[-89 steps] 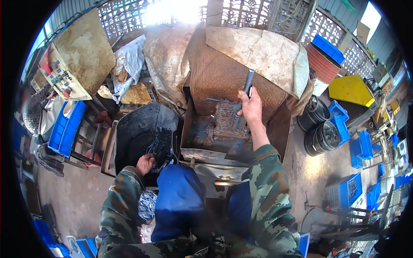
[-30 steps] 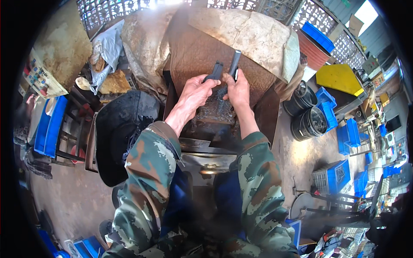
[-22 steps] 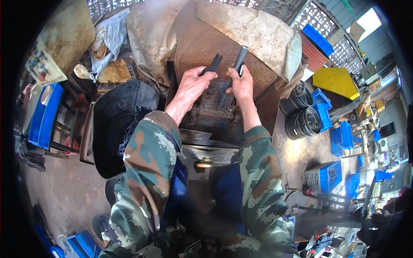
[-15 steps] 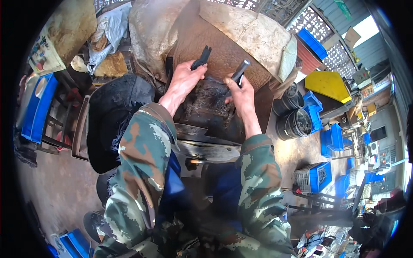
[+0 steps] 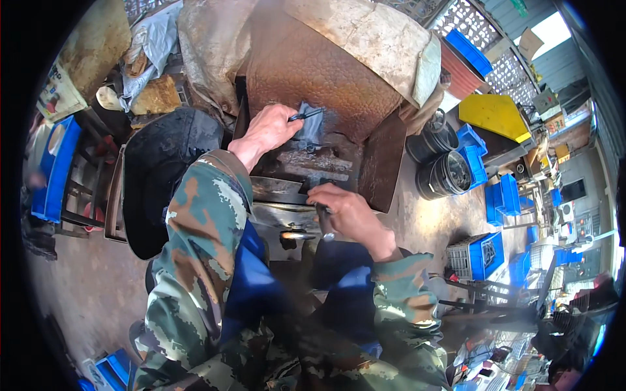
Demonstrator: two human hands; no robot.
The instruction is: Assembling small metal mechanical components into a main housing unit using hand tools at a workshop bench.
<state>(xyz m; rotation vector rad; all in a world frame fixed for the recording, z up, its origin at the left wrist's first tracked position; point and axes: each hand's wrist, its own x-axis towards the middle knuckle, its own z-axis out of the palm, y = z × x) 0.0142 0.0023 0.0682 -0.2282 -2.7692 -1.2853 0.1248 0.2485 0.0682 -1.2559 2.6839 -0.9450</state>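
My left hand (image 5: 268,130) is closed on a slim dark metal piece (image 5: 308,115), which points right over the brown, grimy work box (image 5: 383,163). A greyish patch, perhaps smoke or a rag, shows just under that piece. Nearer to me, my right hand (image 5: 352,216) is wrapped round a dark bar-shaped piece (image 5: 324,220) with a greyish lower end. This hand is slightly blurred, and its fingertips touch or hover by the box's front edge; I cannot tell which. Below lies a worn metal crosspiece (image 5: 277,214) with a shiny, rounded part (image 5: 297,234).
A large black tub (image 5: 140,195) stands close by my left forearm. Stained sheets (image 5: 365,29) drape over the back. Black buckets (image 5: 443,176) and several blue crates (image 5: 482,254) stand at the right; another blue crate (image 5: 55,169) sits far left.
My right hand has come down toward me, turning its bar-shaped piece downward. My left hand has shifted slightly, and its piece has swung to point right. The view has moved a little.
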